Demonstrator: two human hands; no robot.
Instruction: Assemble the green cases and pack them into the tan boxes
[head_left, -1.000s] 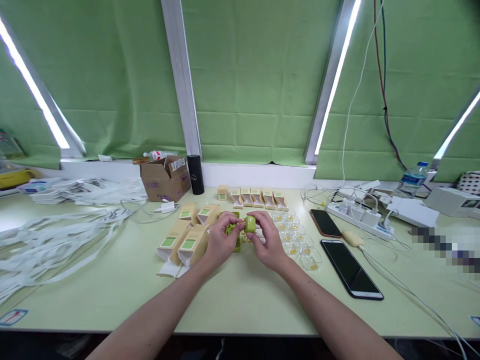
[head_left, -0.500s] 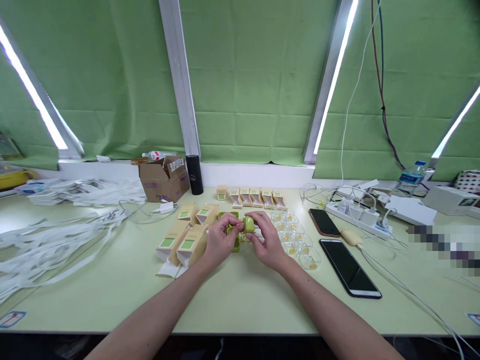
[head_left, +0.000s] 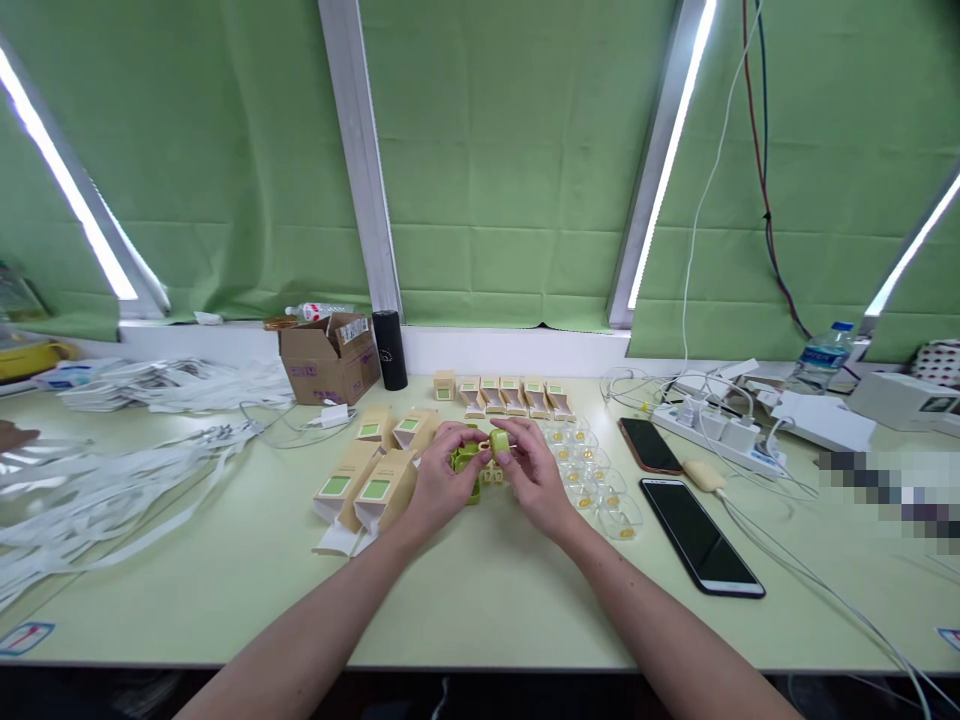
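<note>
Pinched between the thumb and fingers of my right hand (head_left: 534, 475) is a small rounded green case (head_left: 499, 441). My left hand (head_left: 442, 470) faces it from the left, thumb and forefinger closed together on a tiny pale piece too small to make out. Below and behind the left fingers, partly covered, are more green cases (head_left: 472, 490). Small cream pieces (head_left: 493, 474) lie on the table between the hands. Tan boxes with green labels (head_left: 386, 490) lie left of my left hand, some with flaps open. Clear plastic cups with yellow spots (head_left: 581, 470) stand right of my right hand.
Small tan boxes (head_left: 510, 396) line the back. A cardboard box (head_left: 330, 360) and black cylinder (head_left: 389, 350) stand back left. White straps (head_left: 112, 490) spread leftward, with another person's hand (head_left: 15, 436) there. Phones (head_left: 701, 537), a power strip (head_left: 720, 435) and cables lie right.
The green case has turned in my right fingers and now shows a narrower side. My left fingertips have shifted slightly. Another person's hand has appeared at the far left edge.
</note>
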